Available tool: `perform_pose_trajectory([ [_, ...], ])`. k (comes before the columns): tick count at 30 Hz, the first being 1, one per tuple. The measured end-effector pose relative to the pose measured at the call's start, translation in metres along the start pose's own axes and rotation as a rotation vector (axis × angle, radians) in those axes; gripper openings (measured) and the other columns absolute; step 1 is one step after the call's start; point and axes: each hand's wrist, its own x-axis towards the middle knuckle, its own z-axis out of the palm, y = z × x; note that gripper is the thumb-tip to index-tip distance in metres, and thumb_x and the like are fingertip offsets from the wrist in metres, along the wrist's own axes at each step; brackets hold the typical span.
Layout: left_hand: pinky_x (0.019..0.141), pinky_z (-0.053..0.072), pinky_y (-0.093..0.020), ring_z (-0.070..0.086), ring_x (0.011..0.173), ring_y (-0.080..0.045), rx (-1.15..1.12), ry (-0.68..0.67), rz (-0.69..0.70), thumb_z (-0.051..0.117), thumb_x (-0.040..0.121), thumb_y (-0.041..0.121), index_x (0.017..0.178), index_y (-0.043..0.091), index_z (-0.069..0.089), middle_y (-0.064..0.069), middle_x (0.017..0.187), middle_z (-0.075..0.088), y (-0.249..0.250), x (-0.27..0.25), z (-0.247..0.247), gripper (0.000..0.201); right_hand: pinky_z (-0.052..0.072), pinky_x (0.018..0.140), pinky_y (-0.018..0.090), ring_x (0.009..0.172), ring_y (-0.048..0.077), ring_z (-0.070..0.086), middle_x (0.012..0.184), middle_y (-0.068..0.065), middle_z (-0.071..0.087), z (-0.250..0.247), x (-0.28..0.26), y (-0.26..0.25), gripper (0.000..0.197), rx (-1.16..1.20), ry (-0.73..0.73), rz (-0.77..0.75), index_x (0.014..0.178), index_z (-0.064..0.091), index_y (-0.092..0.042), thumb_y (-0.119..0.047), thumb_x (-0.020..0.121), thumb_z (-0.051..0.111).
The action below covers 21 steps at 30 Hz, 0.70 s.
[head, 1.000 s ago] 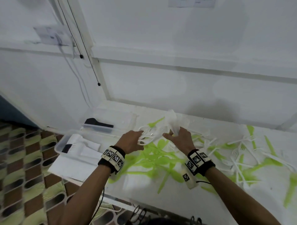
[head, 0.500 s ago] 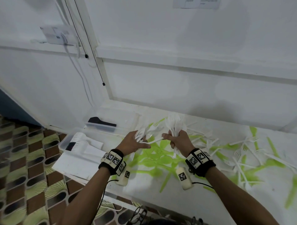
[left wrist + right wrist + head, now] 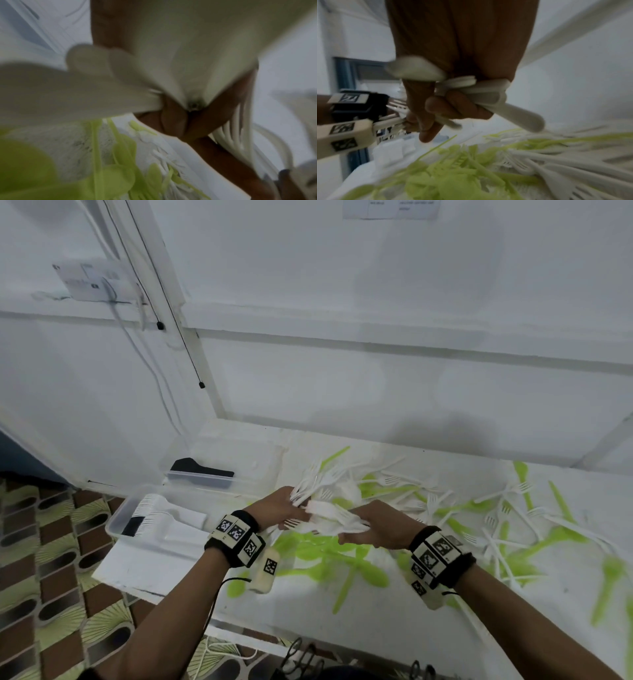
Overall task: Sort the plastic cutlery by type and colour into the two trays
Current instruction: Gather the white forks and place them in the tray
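Above the white table, my left hand [image 3: 274, 508] grips a bundle of white forks [image 3: 310, 482] with the tines fanning up and right. My right hand [image 3: 373, 529] grips a bunch of white spoons [image 3: 330, 517] lying sideways, their ends reaching my left hand. In the right wrist view my fingers [image 3: 453, 105] curl round the white spoons [image 3: 513, 113]. The left wrist view is blurred, showing white fork tines [image 3: 236, 128] beside my fingers [image 3: 173, 121]. Green spoons [image 3: 329, 556] and loose white forks [image 3: 507, 515] litter the table. The near clear tray [image 3: 116, 525] holds white cutlery.
A second clear tray [image 3: 205, 477] with a black item stands behind the first, against the wall. Both trays sit at the table's left end, beside the drop to a patterned floor [image 3: 51, 577]. Cables [image 3: 298, 655] hang under the front edge.
Both hands have come lower over the table. The right hand's white bunch, upright half a second ago, now lies sideways with its ends toward the left hand.
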Motion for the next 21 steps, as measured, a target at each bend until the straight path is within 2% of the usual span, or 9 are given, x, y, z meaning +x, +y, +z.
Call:
perform_pose_trajectory([
  [3,0.044,0.028,-0.022,0.037,0.047,-0.012,-0.006,-0.004,0.021,0.078,0.079,0.014,0.067,0.019,0.043,0.003,0.054,0.043,0.002,0.008,0.01,0.037,0.034,0.063,0.016,0.066,0.004,0.055,0.076,-0.004,0.07,0.005,0.001,0.0,0.024,-0.221,0.034,-0.132,0.093,0.076,-0.02,-0.041,0.084,0.069],
  [5,0.048,0.03,-0.027,0.039,0.051,-0.016,-0.02,-0.023,0.045,0.076,0.089,0.015,0.064,0.015,0.054,-0.001,0.062,0.061,0.007,0.013,0.014,0.034,0.038,0.073,0.028,0.083,0.018,0.054,0.085,0.009,0.069,0.006,0.001,0.002,0.032,-0.314,0.017,-0.126,0.102,0.075,-0.016,-0.043,0.086,0.069],
  [6,0.047,0.03,-0.028,0.039,0.05,-0.017,-0.033,-0.023,0.058,0.075,0.09,0.015,0.065,0.013,0.063,-0.004,0.065,0.065,0.011,0.014,0.014,0.028,0.037,0.074,0.03,0.084,0.016,0.053,0.087,0.01,0.069,0.005,0.001,0.005,0.029,-0.315,0.02,-0.108,0.104,0.075,-0.017,-0.04,0.087,0.072],
  [9,0.044,0.031,-0.024,0.037,0.044,-0.017,-0.098,0.127,0.115,0.07,0.092,0.01,0.083,-0.003,0.072,-0.002,0.062,0.064,0.014,0.028,0.011,0.017,0.037,0.067,0.017,0.067,-0.001,0.053,0.08,-0.002,0.073,0.002,-0.001,0.014,0.01,-0.215,0.011,-0.08,0.093,0.077,-0.025,-0.022,0.085,0.072],
  [12,0.044,0.034,-0.023,0.038,0.042,-0.018,-0.173,0.26,0.163,0.064,0.097,0.007,0.095,0.001,0.062,-0.015,0.087,0.076,0.008,0.04,0.005,0.007,0.038,0.062,0.006,0.062,0.008,0.059,0.062,-0.015,0.064,-0.002,-0.003,0.021,0.015,-0.12,0.118,-0.041,0.086,0.077,-0.021,-0.009,0.084,0.068],
  [15,0.042,0.036,-0.023,0.04,0.041,-0.015,-0.155,0.302,0.165,0.061,0.098,0.004,0.101,0.002,0.062,-0.022,0.094,0.075,0.003,0.047,0.004,0.003,0.053,0.053,0.024,0.046,0.012,0.058,0.054,-0.02,0.061,-0.014,0.008,0.028,0.014,-0.014,0.271,0.109,0.089,0.074,-0.012,-0.004,0.09,0.062],
  [17,0.042,0.037,-0.022,0.04,0.04,-0.014,-0.17,0.367,0.156,0.061,0.098,0.002,0.103,-0.001,0.063,-0.025,0.097,0.074,0.0,0.049,0.005,0.006,0.052,0.053,0.034,0.047,0.013,0.059,0.061,-0.009,0.066,-0.021,0.025,0.033,0.015,-0.016,0.386,0.136,0.096,0.076,-0.011,-0.004,0.092,0.063],
  [19,0.042,0.038,-0.022,0.041,0.039,-0.013,-0.242,0.434,0.151,0.061,0.098,0.001,0.106,-0.008,0.063,-0.027,0.098,0.072,-0.006,0.05,0.006,0.013,0.047,0.062,0.035,0.065,0.032,0.067,0.076,0.017,0.07,-0.026,0.048,0.041,0.016,-0.149,0.443,0.11,0.106,0.073,-0.001,-0.005,0.092,0.069],
  [21,0.041,0.039,-0.021,0.043,0.04,-0.013,-0.312,0.486,0.148,0.061,0.098,0.0,0.109,-0.012,0.061,-0.026,0.096,0.072,-0.015,0.049,0.008,0.016,0.048,0.075,0.038,0.086,0.041,0.069,0.091,0.025,0.071,-0.027,0.076,0.052,0.026,-0.269,0.406,0.102,0.113,0.07,0.004,-0.012,0.092,0.072],
])
